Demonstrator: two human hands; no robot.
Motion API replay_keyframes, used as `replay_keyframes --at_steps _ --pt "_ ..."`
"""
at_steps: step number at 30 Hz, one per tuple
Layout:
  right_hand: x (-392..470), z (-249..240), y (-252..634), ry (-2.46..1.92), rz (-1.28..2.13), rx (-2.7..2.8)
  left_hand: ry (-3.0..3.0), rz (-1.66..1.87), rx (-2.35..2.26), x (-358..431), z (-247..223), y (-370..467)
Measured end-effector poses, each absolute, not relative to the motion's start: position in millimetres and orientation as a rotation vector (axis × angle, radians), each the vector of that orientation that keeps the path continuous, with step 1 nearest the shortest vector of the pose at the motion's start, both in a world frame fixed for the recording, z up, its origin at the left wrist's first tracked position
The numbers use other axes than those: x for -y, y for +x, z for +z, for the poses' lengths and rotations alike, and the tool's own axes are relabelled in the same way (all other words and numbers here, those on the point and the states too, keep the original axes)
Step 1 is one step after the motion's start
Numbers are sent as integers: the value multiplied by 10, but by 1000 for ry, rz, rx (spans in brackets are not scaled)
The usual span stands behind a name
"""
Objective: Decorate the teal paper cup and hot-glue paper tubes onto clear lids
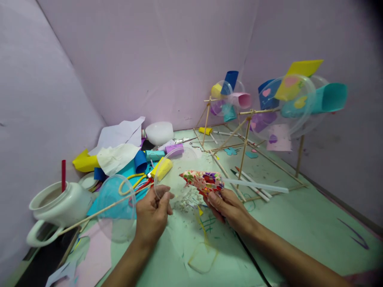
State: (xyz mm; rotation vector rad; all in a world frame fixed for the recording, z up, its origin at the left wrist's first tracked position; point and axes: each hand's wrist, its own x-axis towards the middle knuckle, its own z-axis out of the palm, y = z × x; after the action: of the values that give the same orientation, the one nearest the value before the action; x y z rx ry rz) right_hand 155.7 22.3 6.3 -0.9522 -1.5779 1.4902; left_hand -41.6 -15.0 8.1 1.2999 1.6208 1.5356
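My right hand (230, 209) is wrapped around the handle of a glue gun (200, 180) covered in a flowered pattern. A long translucent glue stick (260, 185) sticks out of its back, and its nozzle points left. My left hand (153, 213) has its fingers curled at the rim of a clear plastic lid (157, 172), gripping it near the lower edge. A thin wooden stick (107, 208) runs from the lower left up to this lid. Along the stick, left of my hand, stands a second clear lid (115, 235).
At right stand two stick frames bearing wheels of clear lids and coloured paper tubes (332, 97). Markers (254, 189) lie beneath. On the left are a white teapot (67, 205), yellow-handled scissors (127, 183), paper scraps (119, 157) and a white bowl (160, 133). A black cord (251, 257) trails forward.
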Motion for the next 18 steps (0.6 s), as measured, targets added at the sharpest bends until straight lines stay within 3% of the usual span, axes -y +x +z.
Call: replay_keyframes --at_steps 12,18 --pt "-232 78 1545 -897 1353 1749 1391 1513 -1629 167 58 -451" --pt "-198 42 1555 -910 1546 1673 1508 1554 -1624 198 52 -442"
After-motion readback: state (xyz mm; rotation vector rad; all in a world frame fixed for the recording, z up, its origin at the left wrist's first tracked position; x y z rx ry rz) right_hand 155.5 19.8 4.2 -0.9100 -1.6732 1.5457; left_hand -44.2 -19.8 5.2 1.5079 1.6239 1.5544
